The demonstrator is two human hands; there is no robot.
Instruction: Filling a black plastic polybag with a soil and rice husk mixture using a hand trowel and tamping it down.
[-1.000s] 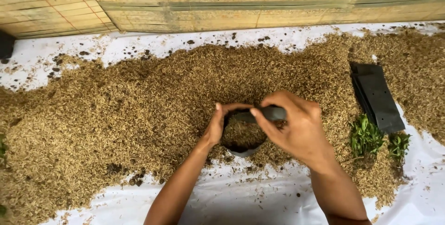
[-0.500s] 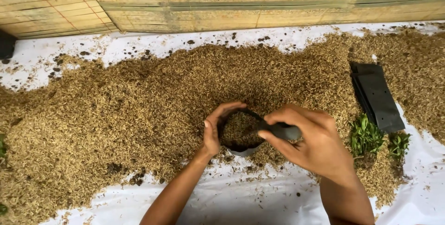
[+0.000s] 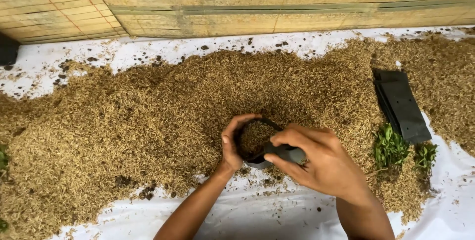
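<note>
Head view: small black grow bag (image 3: 257, 143) at 6 o'clock of husk pile (image 3: 148, 121), approx full of husk mix. Left hand (image 3: 231, 146) cupped rim at 9; right hand (image 3: 316, 163) pinched rim at 3. Prob. soft, floppy, light; best gripped at rim both sides. Flat spare bags (image 3: 401, 104) at 3, empty.

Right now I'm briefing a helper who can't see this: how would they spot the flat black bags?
Start at the wide heap of husks on the white sheet. At its right end, a stack of flat black bags lies above two small green plants. Unlike the bag held in the hands, they are empty and flat.
</note>
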